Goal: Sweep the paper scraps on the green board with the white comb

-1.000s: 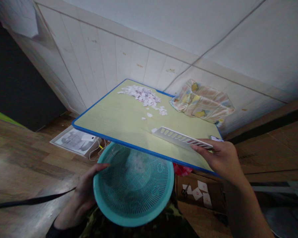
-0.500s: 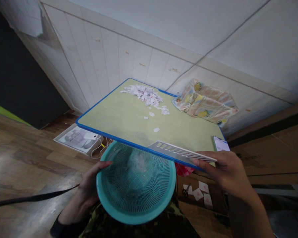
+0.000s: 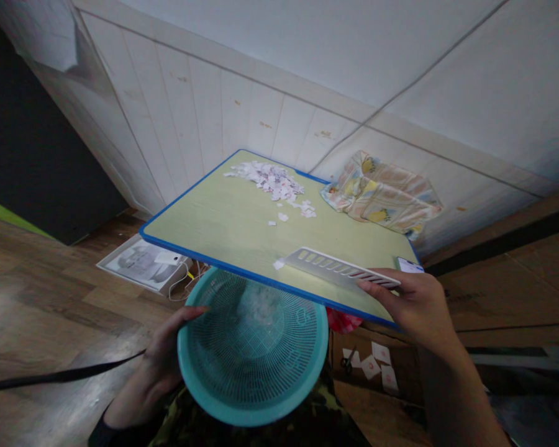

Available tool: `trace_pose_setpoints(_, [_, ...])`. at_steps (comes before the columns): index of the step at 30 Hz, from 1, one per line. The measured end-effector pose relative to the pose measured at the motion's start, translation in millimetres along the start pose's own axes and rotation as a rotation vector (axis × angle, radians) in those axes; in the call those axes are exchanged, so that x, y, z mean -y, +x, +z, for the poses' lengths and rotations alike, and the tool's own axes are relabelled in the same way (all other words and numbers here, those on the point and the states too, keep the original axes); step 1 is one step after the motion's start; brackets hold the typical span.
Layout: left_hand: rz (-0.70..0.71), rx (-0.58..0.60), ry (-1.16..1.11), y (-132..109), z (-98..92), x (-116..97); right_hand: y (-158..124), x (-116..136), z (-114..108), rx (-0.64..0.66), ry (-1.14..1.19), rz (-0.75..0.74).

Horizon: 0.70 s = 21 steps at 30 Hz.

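My left hand (image 3: pixel 165 344) grips the left rim of a turquoise plastic colander (image 3: pixel 254 416), its thumb over the edge. The colander is tucked under the table's front edge, and some pale, blurry bits lie at its bottom. In my right hand (image 3: pixel 412 301) is a white slotted plastic strip (image 3: pixel 330 266), held by its right end low over the front of the table. A small white paper scrap (image 3: pixel 278 264) lies at the strip's left tip. Farther back spreads a pile of torn paper pieces (image 3: pixel 272 180), with a few loose pieces (image 3: pixel 282 216) in front of it.
The pale green table (image 3: pixel 205 217) has a blue rim and stands by the wall. A patterned cloth (image 3: pixel 382 192) and a phone (image 3: pixel 409 266) lie on its right side. Below right are scissors (image 3: pixel 347 362) and white cards (image 3: pixel 370 367); an open white box (image 3: pixel 137 264) is at left.
My right hand has moved the slotted strip from the front edge slightly farther over the tabletop. The nearest paper scrap has shifted toward the front edge. My left hand still holds the colander.
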<state>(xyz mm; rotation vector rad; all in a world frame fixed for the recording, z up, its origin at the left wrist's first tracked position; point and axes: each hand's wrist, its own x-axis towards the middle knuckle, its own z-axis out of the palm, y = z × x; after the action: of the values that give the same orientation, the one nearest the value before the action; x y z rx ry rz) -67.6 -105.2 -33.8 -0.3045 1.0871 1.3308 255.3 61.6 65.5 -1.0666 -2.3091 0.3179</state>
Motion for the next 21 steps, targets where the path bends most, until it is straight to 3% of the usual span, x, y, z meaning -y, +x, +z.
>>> trace_pose_setpoints(5, [0.0, -0.002, 0.004, -1.0, -0.1, -1.2, -2.8, -0.3, -0.3, -0.043, -0.005, 0.017])
trace_pose_setpoints(12, [0.027, -0.003, -0.012, -2.4, 3.3, -2.8, -7.3, 2.1, -2.7, 0.02, 0.015, -0.019])
trace_pose_setpoints(21, [0.04, 0.055, 0.005, 0.0, -1.1, -1.0, 1.9, -10.9, -2.4, -0.053, -0.19, -0.064])
